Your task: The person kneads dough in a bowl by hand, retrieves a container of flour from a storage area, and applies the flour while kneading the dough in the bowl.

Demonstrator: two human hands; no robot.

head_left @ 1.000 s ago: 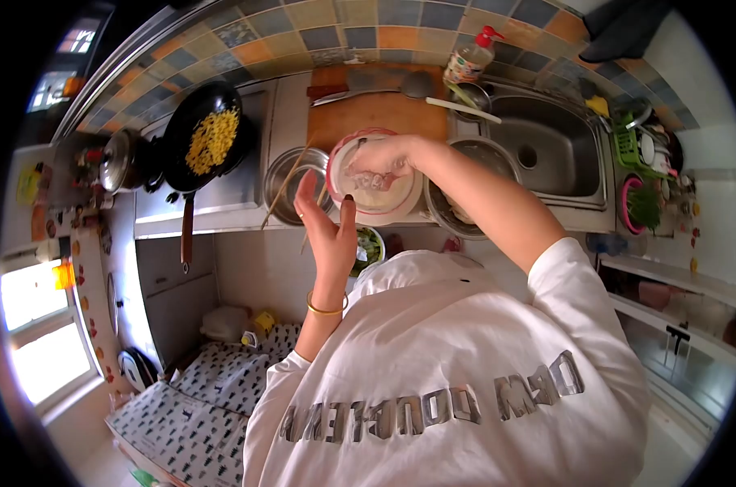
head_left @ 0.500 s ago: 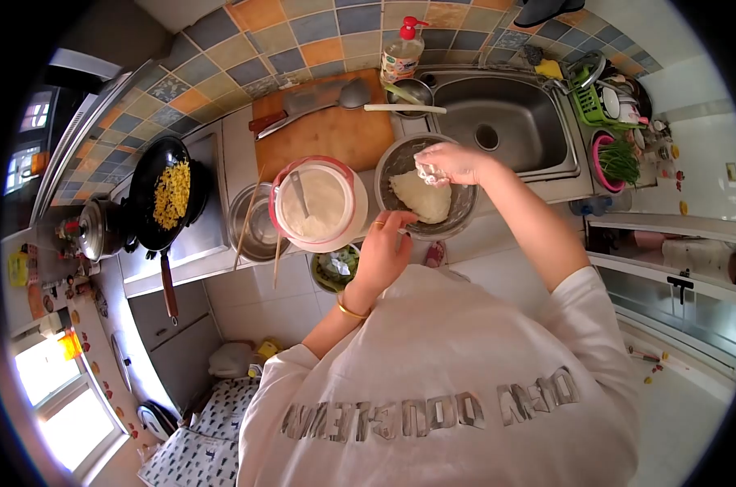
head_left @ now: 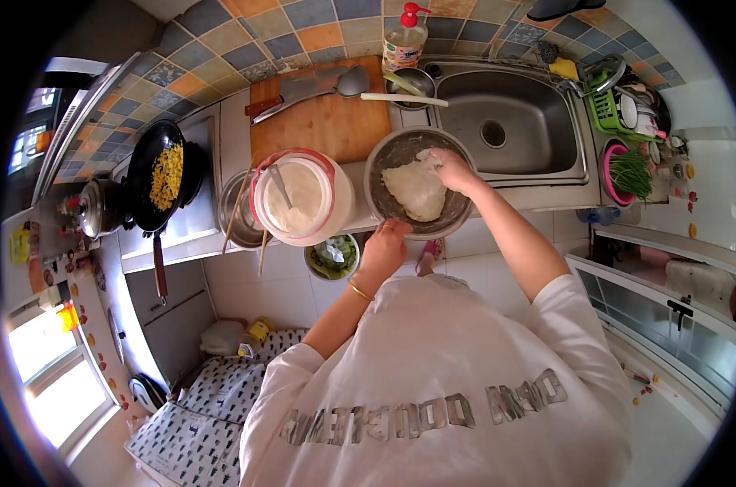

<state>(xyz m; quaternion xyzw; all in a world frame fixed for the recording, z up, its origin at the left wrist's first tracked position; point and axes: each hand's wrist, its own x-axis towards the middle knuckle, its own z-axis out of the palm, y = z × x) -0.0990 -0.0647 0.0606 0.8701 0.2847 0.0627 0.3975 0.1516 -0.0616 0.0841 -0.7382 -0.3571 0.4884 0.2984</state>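
A metal mixing bowl [head_left: 374, 174] stands at the counter's front edge with a pale lump of dough [head_left: 417, 191] in it. My left hand [head_left: 386, 245] is closed on the bowl's near rim. Inside the bowl, my right hand [head_left: 453, 170] grips the dough at its upper right edge; the fingertips are partly hidden. Just left of the bowl is a white tub of flour [head_left: 303, 188] with a red rim, and a scoop [head_left: 280, 185] stands in the flour.
A cutting board [head_left: 327, 130] holds a cleaver and a spatula [head_left: 303, 104]. The sink [head_left: 506, 105] lies to the right. At left, a black wok [head_left: 145, 174] holds yellow food. Chopsticks [head_left: 238, 211] lie across a metal basin [head_left: 232, 215]. A bowl of greens [head_left: 333, 258] sits below the counter.
My right hand has lowered from above the bowl onto the dough's upper right edge. My left hand stays at the rim. The whole view has shifted slightly.
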